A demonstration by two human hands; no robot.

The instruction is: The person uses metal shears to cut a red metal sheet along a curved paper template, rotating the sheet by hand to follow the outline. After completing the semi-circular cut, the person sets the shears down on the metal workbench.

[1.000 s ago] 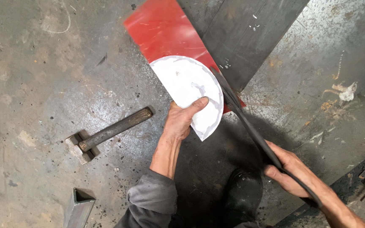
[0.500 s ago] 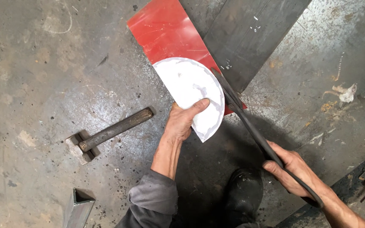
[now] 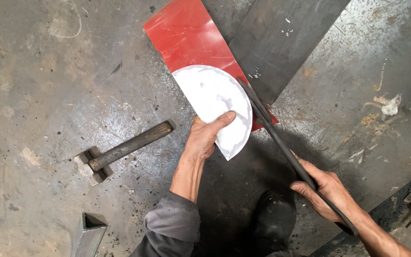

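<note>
A red metal sheet [image 3: 191, 38] lies on the grey floor, with a white round template [image 3: 212, 93] laid over its near end. My left hand [image 3: 205, 135] grips the near edge of the white template and sheet, thumb on top. My right hand [image 3: 327, 188] is closed around the handles of long black shears [image 3: 272, 126]. The shear blades sit at the right edge of the white template, against the red sheet.
A hammer [image 3: 120, 150] with a dark handle lies on the floor to the left of my left hand. A large dark steel plate [image 3: 286, 33] lies behind the red sheet. A metal angle piece [image 3: 86, 233] stands at bottom left. My black shoe [image 3: 272, 219] is between my arms.
The sheet with the template and the shears have barely shifted; my hands keep the same grips.
</note>
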